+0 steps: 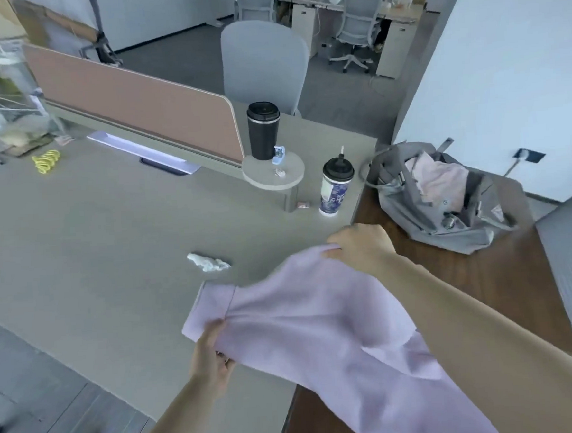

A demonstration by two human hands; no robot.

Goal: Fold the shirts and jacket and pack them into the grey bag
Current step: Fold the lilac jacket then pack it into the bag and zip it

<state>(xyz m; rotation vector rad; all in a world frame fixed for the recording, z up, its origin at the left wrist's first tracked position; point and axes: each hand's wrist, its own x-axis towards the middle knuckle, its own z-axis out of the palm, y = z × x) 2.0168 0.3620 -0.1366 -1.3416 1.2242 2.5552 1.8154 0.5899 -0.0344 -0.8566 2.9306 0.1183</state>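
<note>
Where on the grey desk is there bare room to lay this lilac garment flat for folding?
The widest bare patch of the grey desk lies left of the crumpled tissue, between the pink divider and the near edge. It is crowded to the right: the patterned cup, the black tumbler and the grey bag.

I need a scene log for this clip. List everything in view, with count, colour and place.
shirt: one, lilac, held over the desk's near edge
bag: one, grey, open on the brown table, pink cloth inside
tumbler: one, black, on the round shelf
cup: one, blue-patterned with black lid, right part of the desk
tissue: one, white, crumpled, mid-desk
scissors: one pair, yellow, far left
divider: one, brownish-pink, along the desk's back
chairs: several, grey, behind and right
left hand: grip on the shirt's near edge
right hand: grip on the shirt's far edge
</note>
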